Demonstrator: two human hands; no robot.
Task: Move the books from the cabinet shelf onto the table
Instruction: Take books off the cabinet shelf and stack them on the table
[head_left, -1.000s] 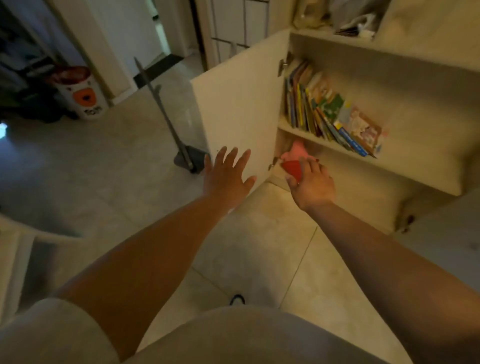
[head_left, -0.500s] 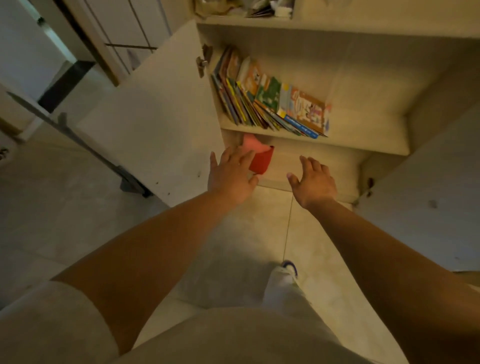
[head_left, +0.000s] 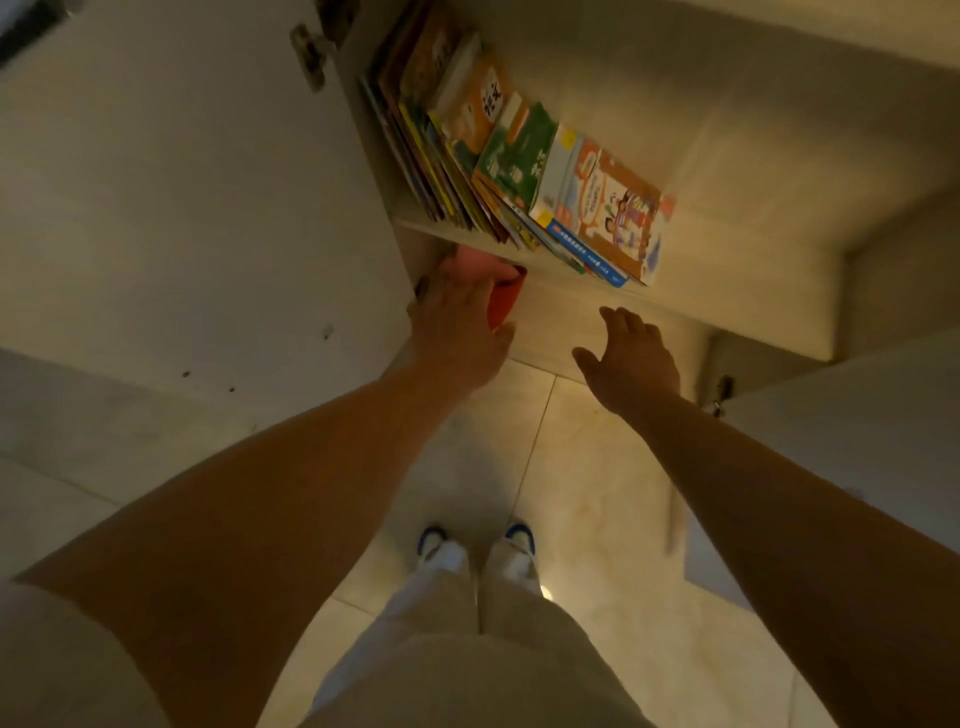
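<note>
Colourful books (head_left: 519, 156) all sit leaning on the cabinet shelf (head_left: 737, 228) at 12 o'clock — none moved, table not in view. Left hand (head_left: 457, 332) at 11 o'clock reaches below the shelf beside a red object (head_left: 505, 301), fingers straight, gripping nothing. Right hand (head_left: 631, 358) at 1 o'clock — spread, empty. Task not started.

1. The books (head_left: 498, 156) are a row of thin, colourful picture books on the cabinet shelf (head_left: 737, 244), all leaning over to the right like half-fallen dominoes.
2. They're packed against the left wall of the cabinet, with bare shelf to their right.
3. The rightmost one lies nearly flat, cartoon cover up, bottom edge poking slightly past the shelf's front edge.
</note>
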